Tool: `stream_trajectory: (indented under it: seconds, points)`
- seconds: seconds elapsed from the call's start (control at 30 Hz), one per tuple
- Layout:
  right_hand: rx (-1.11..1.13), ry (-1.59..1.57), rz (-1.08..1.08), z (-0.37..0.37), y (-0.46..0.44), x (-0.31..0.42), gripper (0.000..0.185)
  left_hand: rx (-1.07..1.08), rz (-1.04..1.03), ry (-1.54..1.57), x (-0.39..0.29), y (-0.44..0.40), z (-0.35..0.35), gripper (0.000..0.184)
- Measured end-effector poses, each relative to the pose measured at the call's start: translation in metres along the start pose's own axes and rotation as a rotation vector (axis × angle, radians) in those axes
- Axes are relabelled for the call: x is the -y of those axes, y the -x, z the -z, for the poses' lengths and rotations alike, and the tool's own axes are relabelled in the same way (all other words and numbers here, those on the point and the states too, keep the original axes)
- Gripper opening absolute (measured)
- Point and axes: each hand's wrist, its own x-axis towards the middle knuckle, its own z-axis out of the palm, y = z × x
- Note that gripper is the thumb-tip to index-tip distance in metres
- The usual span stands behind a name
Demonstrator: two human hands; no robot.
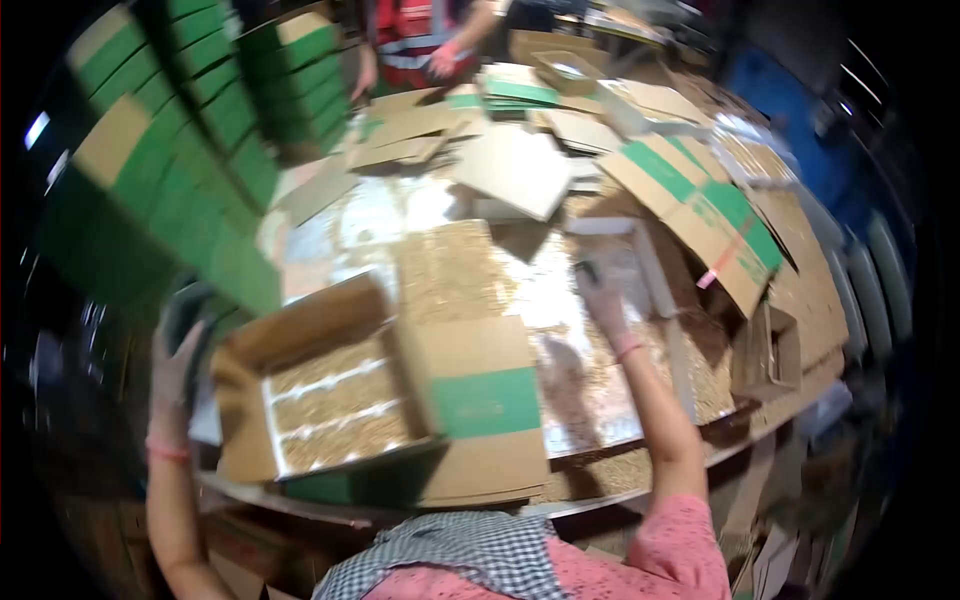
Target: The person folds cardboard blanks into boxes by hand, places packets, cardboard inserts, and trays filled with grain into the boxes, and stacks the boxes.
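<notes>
1. Brownish, grainy bits lie scattered over a shiny tabletop (375,215), with cardboard, boxes and trays crowding round its sides.
2. Nearest, towards the left, stands an open cardboard box (240,425), slightly askew near the edge. White dividers (335,378) split its inside into rows, and brown grainy material (335,403) fills the spaces between them.
3. The gloved left hand (180,345) is just beside the box's outer left wall — thumb apart from the raised fingers, the hand spread. Whether it touches the cardboard is unclear.
4. Work in hand, as far as can be judged, is handling around this box. Moving it calls for a level hold, since the contents look loose.
5. Right of the box lies flattened cardboard with a green band (485,400), partly beneath it.
6. Farther in, the gloved right hand (603,295) reaches over a shallow pale tray (655,270). Blur hides its fingers, so I cannot tell whether they pinch anything — nor what the tray contains.
7. Over to the right are a green-striped cardboard piece (700,205) and a small open carton (785,350).
8. Beyond lie loose cardboard sheets (510,165); green-sided boxes (180,180) rise in stacks at left, and a person in a red vest (410,40) stands opposite.
</notes>
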Motion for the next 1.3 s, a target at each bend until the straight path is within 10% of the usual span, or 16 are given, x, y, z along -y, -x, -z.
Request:
stream_trajectory:
  seconds: [0.27,0.33,0.4,0.53,0.73,0.87,1.13,1.3]
  points:
    - [0.655,-0.15,-0.37,-0.151,-0.041,-0.001,0.086,0.43,-0.07,-0.115,-0.064,-0.131,-0.144,0.04]
    - [0.585,0.133,-0.034,-0.172,-0.031,0.001,0.103,0.562,-0.118,-0.243,-0.073,-0.144,-0.183,0.039]
    - [0.709,-0.039,-0.067,-0.184,-0.058,-0.028,0.098,0.702,-0.101,-0.316,-0.072,-0.151,-0.217,0.038]
    - [0.071,-0.121,-0.336,-0.141,-0.099,-0.024,0.074,0.798,-0.109,-0.37,-0.065,-0.154,-0.257,0.038]
    - [0.979,0.304,0.014,-0.075,-0.02,-0.033,0.057,0.805,-0.155,-0.468,-0.043,-0.155,-0.253,0.039]
    - [0.545,0.335,0.03,-0.1,0.016,-0.054,0.027,0.873,-0.166,-0.33,-0.04,-0.16,-0.286,0.035]
    - [-0.05,0.628,-0.177,0.009,-0.021,-0.094,0.022,1.005,-0.315,-0.42,-0.075,-0.148,-0.277,0.05]
    - [0.136,-0.747,-0.036,0.012,-0.031,0.011,0.02,0.582,-0.417,-0.304,-0.061,-0.146,-0.3,0.087]
